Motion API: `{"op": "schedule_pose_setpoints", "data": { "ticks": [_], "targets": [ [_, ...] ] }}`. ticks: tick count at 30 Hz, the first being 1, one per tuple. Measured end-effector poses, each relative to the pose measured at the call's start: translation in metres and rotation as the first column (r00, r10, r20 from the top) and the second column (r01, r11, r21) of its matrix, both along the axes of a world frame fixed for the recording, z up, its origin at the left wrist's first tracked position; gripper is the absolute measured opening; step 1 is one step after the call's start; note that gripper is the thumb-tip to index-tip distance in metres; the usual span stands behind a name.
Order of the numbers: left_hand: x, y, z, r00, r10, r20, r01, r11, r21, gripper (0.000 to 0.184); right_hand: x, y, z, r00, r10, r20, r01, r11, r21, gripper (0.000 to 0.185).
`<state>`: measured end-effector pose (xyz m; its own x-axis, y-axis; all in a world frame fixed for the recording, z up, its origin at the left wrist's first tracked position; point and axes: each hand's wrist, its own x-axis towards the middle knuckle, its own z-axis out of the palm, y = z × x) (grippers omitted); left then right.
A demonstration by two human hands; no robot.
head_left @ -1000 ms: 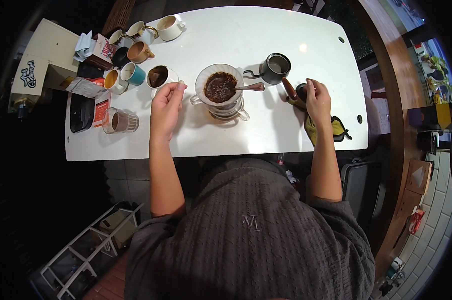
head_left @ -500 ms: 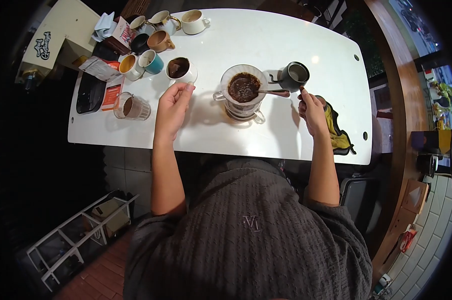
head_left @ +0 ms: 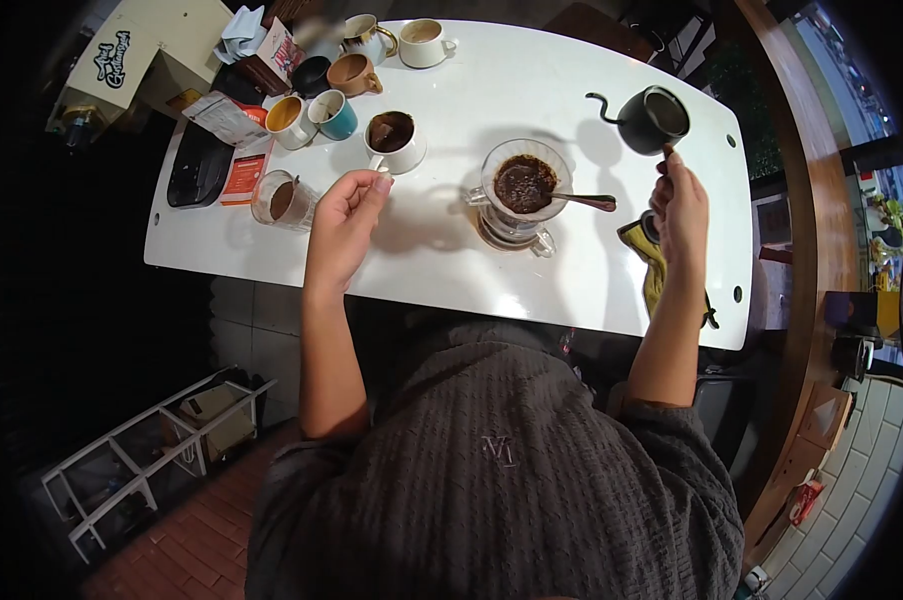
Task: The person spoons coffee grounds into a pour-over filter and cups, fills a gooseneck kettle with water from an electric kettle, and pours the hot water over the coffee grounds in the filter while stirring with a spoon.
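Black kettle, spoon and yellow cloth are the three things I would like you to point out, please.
Black kettle (head_left: 644,127): head view, on the side of its body.
Spoon (head_left: 590,200): head view, on its handle.
Yellow cloth (head_left: 654,270): head view, on its yellow fabric.

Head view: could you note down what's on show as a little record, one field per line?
Left grip: thumb and fingers drawn together, near a white mug
Right grip: holds the dark kettle raised above the white table
Clear dripper: dark grounds inside, spoon handle jutting out, server underneath
Yellow cloth: on the table near the right grip
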<state>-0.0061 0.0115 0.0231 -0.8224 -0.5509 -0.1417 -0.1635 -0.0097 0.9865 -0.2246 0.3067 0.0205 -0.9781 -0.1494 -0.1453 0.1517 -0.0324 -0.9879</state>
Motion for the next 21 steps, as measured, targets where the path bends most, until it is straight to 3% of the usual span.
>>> {"op": "schedule_pose_setpoints", "data": {
  "ticks": [5, 9, 14, 21],
  "targets": [
    [0.019, -0.01, 0.016, 0.997, 0.073, -0.037, -0.073, 0.997, 0.0, 0.022, -0.005, -0.012, 0.044, 0.995, 0.021, -0.093, -0.02, 1.0, 0.011, 0.032],
    [0.037, -0.027, 0.027, 0.986, 0.09, -0.141, -0.09, 0.996, 0.01, 0.02, 0.0, -0.027, 0.07, 0.991, 0.035, -0.131, -0.043, 0.997, -0.059, 0.028],
    [0.053, -0.072, 0.033, 0.964, 0.069, -0.258, -0.073, 0.997, -0.005, 0.022, 0.032, -0.057, 0.097, 0.98, 0.035, -0.198, -0.041, 0.999, -0.024, 0.029],
    [0.069, -0.156, 0.023, 0.978, -0.012, -0.21, 0.004, 0.999, -0.035, 0.02, 0.08, -0.112, 0.104, 0.983, -0.052, -0.177, 0.04, 0.997, -0.07, 0.026]
  ]
}}
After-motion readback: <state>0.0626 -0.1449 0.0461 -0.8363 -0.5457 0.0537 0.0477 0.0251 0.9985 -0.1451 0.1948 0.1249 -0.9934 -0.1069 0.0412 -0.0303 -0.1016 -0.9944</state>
